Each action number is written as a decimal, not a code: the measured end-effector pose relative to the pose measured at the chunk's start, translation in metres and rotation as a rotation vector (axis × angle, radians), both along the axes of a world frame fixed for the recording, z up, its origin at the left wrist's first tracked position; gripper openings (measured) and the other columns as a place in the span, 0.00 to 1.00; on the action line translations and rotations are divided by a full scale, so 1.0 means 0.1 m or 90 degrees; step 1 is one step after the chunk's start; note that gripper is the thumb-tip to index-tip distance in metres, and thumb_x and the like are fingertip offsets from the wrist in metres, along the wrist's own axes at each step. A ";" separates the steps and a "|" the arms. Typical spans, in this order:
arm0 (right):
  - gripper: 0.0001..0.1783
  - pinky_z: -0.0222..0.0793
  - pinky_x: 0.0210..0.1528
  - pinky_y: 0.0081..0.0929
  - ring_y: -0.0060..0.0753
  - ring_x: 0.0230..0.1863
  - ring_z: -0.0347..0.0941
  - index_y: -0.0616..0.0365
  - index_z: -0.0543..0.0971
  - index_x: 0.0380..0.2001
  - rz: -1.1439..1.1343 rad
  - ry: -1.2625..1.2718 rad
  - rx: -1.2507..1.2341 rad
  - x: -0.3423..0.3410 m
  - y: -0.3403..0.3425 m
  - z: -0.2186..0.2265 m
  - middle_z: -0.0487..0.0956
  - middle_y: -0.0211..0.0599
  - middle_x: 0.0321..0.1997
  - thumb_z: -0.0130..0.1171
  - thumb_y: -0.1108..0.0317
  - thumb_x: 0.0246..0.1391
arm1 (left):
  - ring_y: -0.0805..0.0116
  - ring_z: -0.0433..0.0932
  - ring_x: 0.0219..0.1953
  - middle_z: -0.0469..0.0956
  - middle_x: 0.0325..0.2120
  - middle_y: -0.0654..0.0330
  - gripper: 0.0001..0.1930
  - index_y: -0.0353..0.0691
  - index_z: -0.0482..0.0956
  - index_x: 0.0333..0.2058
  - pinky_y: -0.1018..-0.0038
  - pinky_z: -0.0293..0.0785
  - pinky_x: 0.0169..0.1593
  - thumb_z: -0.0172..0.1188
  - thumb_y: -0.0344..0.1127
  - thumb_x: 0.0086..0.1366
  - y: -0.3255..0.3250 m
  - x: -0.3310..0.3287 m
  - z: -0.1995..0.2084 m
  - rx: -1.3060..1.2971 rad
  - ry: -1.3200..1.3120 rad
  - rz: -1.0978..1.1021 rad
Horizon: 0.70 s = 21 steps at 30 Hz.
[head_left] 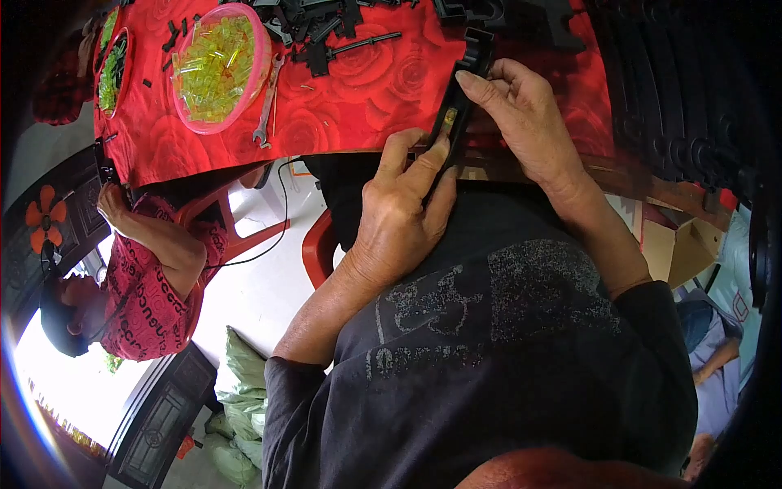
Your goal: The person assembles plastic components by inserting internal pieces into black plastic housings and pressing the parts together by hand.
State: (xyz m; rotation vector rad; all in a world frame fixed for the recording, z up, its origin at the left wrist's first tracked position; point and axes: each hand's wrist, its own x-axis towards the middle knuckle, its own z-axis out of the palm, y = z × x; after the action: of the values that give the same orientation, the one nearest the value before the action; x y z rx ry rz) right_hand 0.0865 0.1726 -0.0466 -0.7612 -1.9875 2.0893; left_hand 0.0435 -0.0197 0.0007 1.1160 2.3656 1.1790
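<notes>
A long black plastic level body (453, 106) is held slantwise over the table's front edge, with a small yellow-green vial (450, 119) showing in its channel. My left hand (401, 204) wraps around its lower part, the fingers closed against it. At the upper end, my right hand (521, 110) has its thumb laid on the black body and its other fingers curled; whether a small piece is between them is hidden.
A red rose-patterned cloth (358, 114) covers the table. On it are a pink basket (267, 49) of clear yellow vials, a wrench (267, 102) and loose black parts (314, 24). Long black pieces (676, 98) are stacked at right. A person in red (151, 301) sits at left.
</notes>
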 end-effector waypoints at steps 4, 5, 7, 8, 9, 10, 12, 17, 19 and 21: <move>0.21 0.52 0.21 0.16 0.07 0.20 0.57 0.63 0.79 0.35 -0.009 0.035 -0.034 -0.01 0.01 0.00 0.66 0.14 0.16 0.68 0.53 0.63 | 0.43 0.83 0.39 0.75 0.46 0.41 0.23 0.34 0.78 0.57 0.59 0.82 0.41 0.66 0.25 0.62 0.06 -0.06 0.05 -0.031 0.018 -0.025; 0.21 0.52 0.21 0.16 0.07 0.20 0.57 0.63 0.79 0.35 -0.009 0.035 -0.033 -0.01 0.01 0.02 0.66 0.14 0.16 0.68 0.53 0.63 | 0.43 0.83 0.38 0.74 0.45 0.41 0.24 0.35 0.77 0.59 0.58 0.82 0.41 0.66 0.26 0.63 0.07 -0.08 0.06 -0.050 0.007 -0.034; 0.21 0.52 0.21 0.15 0.07 0.20 0.57 0.63 0.79 0.36 -0.009 0.022 -0.053 -0.02 0.00 0.05 0.66 0.15 0.16 0.69 0.53 0.63 | 0.42 0.82 0.38 0.74 0.44 0.41 0.25 0.37 0.76 0.60 0.57 0.81 0.40 0.65 0.28 0.63 0.08 -0.11 0.05 -0.069 -0.001 -0.042; 0.21 0.52 0.21 0.15 0.07 0.20 0.57 0.63 0.79 0.36 -0.009 0.023 -0.053 -0.03 0.00 0.04 0.66 0.15 0.16 0.69 0.53 0.63 | 0.42 0.82 0.37 0.74 0.43 0.42 0.25 0.36 0.75 0.61 0.56 0.81 0.40 0.65 0.28 0.64 0.08 -0.12 0.02 -0.068 0.005 -0.046; 0.21 0.51 0.21 0.15 0.07 0.20 0.57 0.63 0.79 0.36 -0.008 0.028 -0.048 -0.03 0.00 0.01 0.66 0.14 0.17 0.69 0.53 0.63 | 0.43 0.82 0.36 0.74 0.42 0.42 0.26 0.36 0.75 0.61 0.56 0.81 0.40 0.64 0.28 0.64 0.09 -0.12 0.01 -0.067 0.012 -0.052; 0.21 0.51 0.21 0.15 0.07 0.20 0.57 0.63 0.79 0.36 -0.006 0.033 -0.043 -0.02 0.01 0.00 0.66 0.14 0.17 0.69 0.53 0.63 | 0.43 0.82 0.36 0.74 0.42 0.42 0.26 0.36 0.75 0.61 0.56 0.81 0.40 0.64 0.28 0.64 0.10 -0.12 0.02 -0.068 0.014 -0.052; 0.20 0.51 0.21 0.15 0.07 0.20 0.57 0.63 0.79 0.35 -0.006 0.027 -0.052 -0.02 0.02 0.03 0.65 0.14 0.17 0.69 0.54 0.63 | 0.48 0.81 0.39 0.77 0.41 0.44 0.27 0.35 0.76 0.61 0.63 0.79 0.45 0.66 0.25 0.62 0.12 -0.11 0.05 -0.089 -0.029 -0.028; 0.19 0.51 0.22 0.15 0.07 0.21 0.57 0.63 0.79 0.36 0.004 0.008 -0.055 -0.01 0.04 0.01 0.65 0.13 0.17 0.68 0.55 0.63 | 0.47 0.81 0.41 0.76 0.41 0.44 0.26 0.35 0.76 0.61 0.62 0.78 0.46 0.65 0.26 0.62 0.13 -0.14 0.05 -0.091 -0.042 -0.039; 0.18 0.50 0.22 0.15 0.06 0.22 0.57 0.62 0.79 0.38 -0.020 0.021 -0.090 -0.01 0.02 0.03 0.66 0.14 0.18 0.68 0.56 0.63 | 0.47 0.80 0.41 0.76 0.41 0.44 0.26 0.35 0.76 0.61 0.62 0.78 0.46 0.65 0.27 0.63 0.12 -0.16 0.06 -0.099 -0.062 -0.040; 0.18 0.55 0.23 0.13 0.07 0.23 0.62 0.62 0.80 0.39 -0.020 0.038 -0.134 -0.01 0.03 0.05 0.70 0.16 0.20 0.68 0.56 0.63 | 0.47 0.80 0.41 0.76 0.41 0.45 0.26 0.37 0.76 0.61 0.61 0.78 0.47 0.66 0.29 0.63 0.09 -0.20 0.07 -0.112 -0.041 -0.064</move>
State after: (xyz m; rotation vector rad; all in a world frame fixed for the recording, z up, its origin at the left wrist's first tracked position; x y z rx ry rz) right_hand 0.0855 0.1752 -0.0414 -0.7485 -1.7326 2.2996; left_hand 0.0235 -0.0102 0.0073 1.1061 2.2858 0.9390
